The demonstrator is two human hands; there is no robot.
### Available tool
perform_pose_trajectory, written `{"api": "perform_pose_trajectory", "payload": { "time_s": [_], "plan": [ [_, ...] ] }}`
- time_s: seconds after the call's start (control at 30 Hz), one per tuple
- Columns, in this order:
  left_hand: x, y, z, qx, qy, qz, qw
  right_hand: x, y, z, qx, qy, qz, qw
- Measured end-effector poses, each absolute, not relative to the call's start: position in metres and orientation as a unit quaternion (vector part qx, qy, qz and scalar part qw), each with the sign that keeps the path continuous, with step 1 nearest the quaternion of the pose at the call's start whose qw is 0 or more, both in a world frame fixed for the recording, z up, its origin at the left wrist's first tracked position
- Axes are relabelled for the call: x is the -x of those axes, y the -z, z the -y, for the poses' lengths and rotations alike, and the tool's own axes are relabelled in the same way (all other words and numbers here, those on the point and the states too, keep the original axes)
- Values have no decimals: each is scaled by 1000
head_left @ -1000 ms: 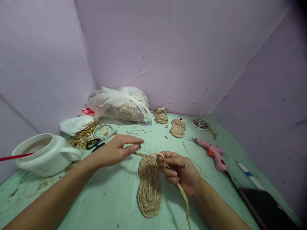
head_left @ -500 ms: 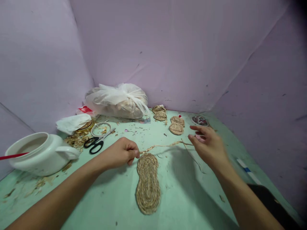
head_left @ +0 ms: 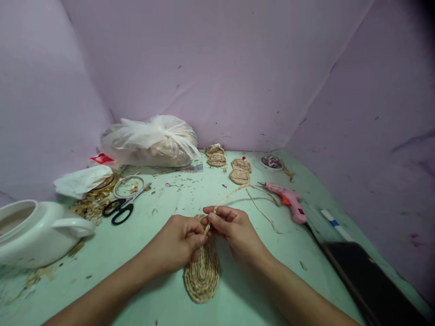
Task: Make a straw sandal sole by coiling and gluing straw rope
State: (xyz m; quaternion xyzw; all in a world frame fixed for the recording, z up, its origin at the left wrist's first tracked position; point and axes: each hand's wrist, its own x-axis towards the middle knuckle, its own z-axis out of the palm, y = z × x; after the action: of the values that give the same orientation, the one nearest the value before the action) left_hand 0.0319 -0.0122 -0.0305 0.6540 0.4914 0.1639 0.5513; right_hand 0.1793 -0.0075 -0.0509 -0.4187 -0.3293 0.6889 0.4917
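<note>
My left hand [head_left: 185, 240] pinches a braided straw cord [head_left: 226, 198] above the upper part of a coiled straw sole [head_left: 202, 278]. Close beside it, my right hand [head_left: 234, 228] grips the same cord between thumb and fingers. The cord runs up and to the right from my fingers and splits into loose strands on the green table. Both hands hide much of the sole's upper end. A pink glue gun [head_left: 290, 201] lies to the right of the strands.
White pot [head_left: 44, 235] at left, black-handled scissors [head_left: 124, 206], a tape roll [head_left: 129, 185] and straw scraps near it. A plastic bag [head_left: 152, 142] stands at the back, small woven pieces [head_left: 240, 171] right of it. A dark flat object [head_left: 370, 280] lies at lower right.
My right hand has come left and down from the glue gun's area to the cord beside my left hand. The glue gun now shows on the table. The view has shifted slightly right.
</note>
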Motion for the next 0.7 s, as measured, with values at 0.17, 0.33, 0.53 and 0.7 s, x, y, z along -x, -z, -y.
{"api": "perform_pose_trajectory", "payload": {
  "time_s": [0.17, 0.33, 0.53, 0.7],
  "plan": [
    [-32, 34, 15, -651, -170, -502, 543, -184, 49, 3, 431, -690, 279, 510],
    [-32, 36, 13, -643, -172, -508, 546, -189, 46, 0, 426, -702, 250, 513],
    [-31, 32, 9, -609, -174, -475, 611, -190, 40, -1, 438, -691, 243, 522],
    [-26, 29, 4, -625, -214, -424, 619, -188, 40, 0, 461, -665, 258, 528]
  ]
}}
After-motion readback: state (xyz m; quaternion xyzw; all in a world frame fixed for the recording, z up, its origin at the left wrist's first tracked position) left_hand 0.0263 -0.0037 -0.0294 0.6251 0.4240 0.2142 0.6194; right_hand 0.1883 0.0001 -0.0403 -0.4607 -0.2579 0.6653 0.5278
